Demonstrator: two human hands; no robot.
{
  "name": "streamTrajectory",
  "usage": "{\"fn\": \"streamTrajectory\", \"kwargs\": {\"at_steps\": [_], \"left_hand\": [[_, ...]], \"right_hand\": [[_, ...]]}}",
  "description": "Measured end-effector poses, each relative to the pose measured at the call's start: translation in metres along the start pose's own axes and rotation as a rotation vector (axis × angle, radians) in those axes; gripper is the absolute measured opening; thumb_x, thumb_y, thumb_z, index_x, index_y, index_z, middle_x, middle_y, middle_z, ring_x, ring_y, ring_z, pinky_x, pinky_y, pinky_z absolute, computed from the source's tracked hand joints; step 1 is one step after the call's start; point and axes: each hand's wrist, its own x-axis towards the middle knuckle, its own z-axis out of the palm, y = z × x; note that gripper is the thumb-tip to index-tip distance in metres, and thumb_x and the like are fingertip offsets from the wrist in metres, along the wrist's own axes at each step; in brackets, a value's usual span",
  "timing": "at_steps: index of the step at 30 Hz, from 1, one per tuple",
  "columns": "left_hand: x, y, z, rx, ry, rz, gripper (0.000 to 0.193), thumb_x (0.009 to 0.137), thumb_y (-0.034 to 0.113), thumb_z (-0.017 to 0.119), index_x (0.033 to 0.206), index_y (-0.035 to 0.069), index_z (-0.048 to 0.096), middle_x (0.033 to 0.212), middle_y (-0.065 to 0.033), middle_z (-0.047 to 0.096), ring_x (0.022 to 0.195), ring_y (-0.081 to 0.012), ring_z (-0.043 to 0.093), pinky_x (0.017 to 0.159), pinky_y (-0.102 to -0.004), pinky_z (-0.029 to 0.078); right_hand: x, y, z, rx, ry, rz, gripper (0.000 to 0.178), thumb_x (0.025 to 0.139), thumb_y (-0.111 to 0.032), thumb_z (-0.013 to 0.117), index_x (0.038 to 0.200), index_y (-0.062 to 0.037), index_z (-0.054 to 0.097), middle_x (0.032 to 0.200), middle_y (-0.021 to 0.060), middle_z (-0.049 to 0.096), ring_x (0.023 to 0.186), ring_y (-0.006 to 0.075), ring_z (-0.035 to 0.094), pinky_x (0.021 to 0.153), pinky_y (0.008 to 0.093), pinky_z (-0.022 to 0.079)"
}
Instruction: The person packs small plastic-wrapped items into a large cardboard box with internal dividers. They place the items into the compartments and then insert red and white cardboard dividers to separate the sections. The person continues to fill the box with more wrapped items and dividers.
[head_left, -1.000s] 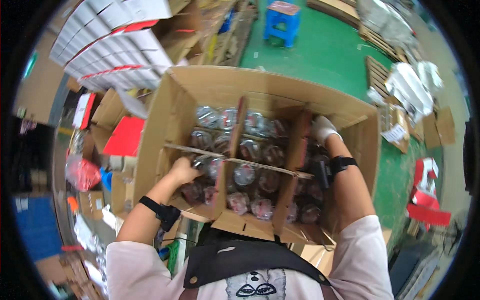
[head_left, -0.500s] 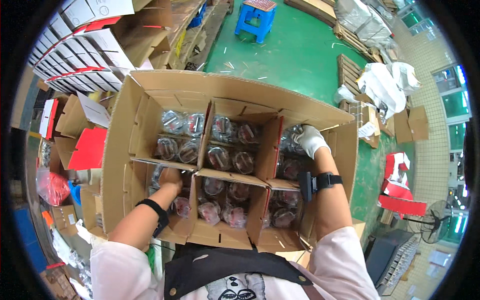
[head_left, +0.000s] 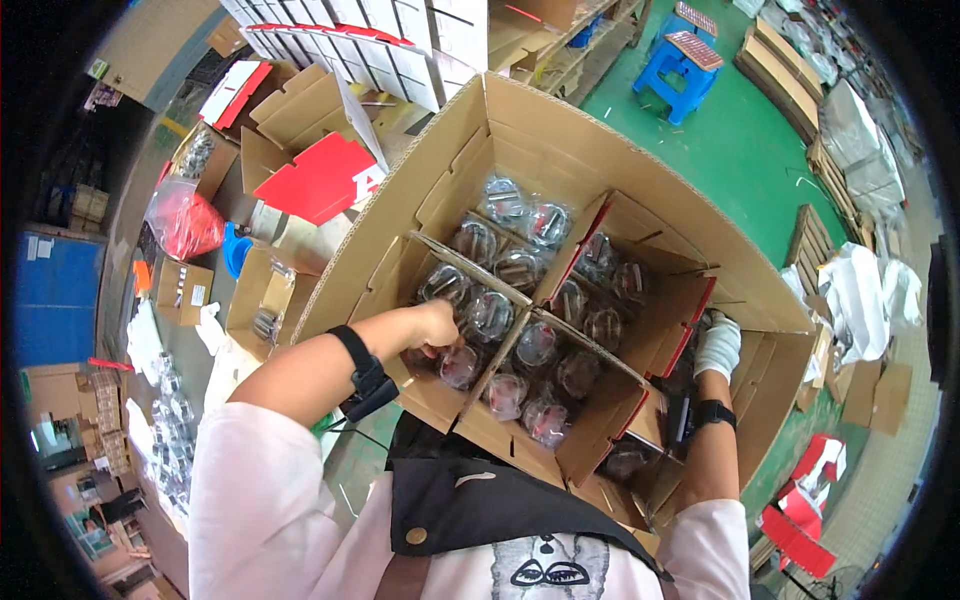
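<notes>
A large cardboard box [head_left: 640, 165] stands open before me, split by cardboard dividers [head_left: 690, 325] into several compartments. Round, glassy pieces in clear plastic wrap [head_left: 490, 314] fill them, some showing red inside. My left hand [head_left: 437, 325], bare, reaches into the near-left compartment. Its fingers curl down among the wrapped pieces; whatever they hold is hidden. In a white glove, my right hand [head_left: 718, 348] is down inside the right-hand compartment, close to the box's right wall. Its fingertips are mostly out of sight, and its grip cannot be made out.
Stacked white-and-red cartons [head_left: 350, 45] stand beyond the box at far left. A red carton flap [head_left: 318, 180] and a red plastic bag [head_left: 190, 222] lie on the left. Blue stools [head_left: 678, 75] stand on the green floor; pallets and white wrapping [head_left: 860, 300] are at the right.
My view has turned, so the box appears rotated and shifted right. My left hand has come up from deeper in its compartment; my right hand now sits lower, along the right wall.
</notes>
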Motion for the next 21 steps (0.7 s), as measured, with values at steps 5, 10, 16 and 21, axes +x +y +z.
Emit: {"fn": "streamTrajectory", "kwargs": {"at_steps": [5, 10, 16, 21], "left_hand": [[-0.001, 0.019, 0.022, 0.808, 0.130, 0.063, 0.019, 0.069, 0.021, 0.070, 0.079, 0.005, 0.072, 0.078, -0.0169, 0.069, 0.079, -0.0276, 0.068, 0.070, -0.0412, 0.054], [-0.008, 0.008, 0.040, 1.083, 0.076, 0.099, 0.023, 0.076, 0.023, 0.065, 0.091, 0.008, 0.073, 0.102, -0.0136, 0.069, 0.098, -0.0291, 0.066, 0.080, -0.0388, 0.054], [-0.010, -0.020, 0.025, 0.658, 0.086, 0.183, 0.024, 0.074, 0.018, 0.066, 0.081, -0.005, 0.069, 0.088, -0.0255, 0.066, 0.085, -0.0370, 0.066, 0.073, -0.0440, 0.052], [-0.008, -0.021, 0.025, 0.711, 0.180, 0.045, 0.044, 0.076, 0.044, 0.072, 0.080, 0.000, 0.071, 0.086, -0.0192, 0.069, 0.080, -0.0324, 0.068, 0.070, -0.0404, 0.053]], "right_hand": [[-0.020, -0.053, -0.109, 0.376, -0.123, 0.215, 0.025, 0.083, -0.022, 0.064, 0.096, -0.0016, 0.067, 0.077, 0.0190, 0.067, 0.072, 0.0358, 0.064, 0.070, 0.0421, 0.050], [-0.029, -0.066, -0.091, 0.080, -0.479, -0.115, 0.027, 0.088, -0.023, 0.057, 0.095, 0.0013, 0.066, 0.088, 0.0193, 0.067, 0.078, 0.0263, 0.066, 0.072, 0.0378, 0.052], [-0.035, -0.046, 0.027, 0.107, -0.651, -0.084, 0.040, 0.093, -0.035, 0.044, 0.116, -0.0050, 0.058, 0.121, 0.0154, 0.056, 0.105, 0.0292, 0.057, 0.089, 0.0385, 0.046], [-0.030, -0.078, 0.020, -0.076, -0.827, -0.200, 0.049, 0.095, -0.040, 0.038, 0.130, -0.0070, 0.051, 0.136, 0.0121, 0.048, 0.117, 0.0304, 0.050, 0.094, 0.0376, 0.042]]}}
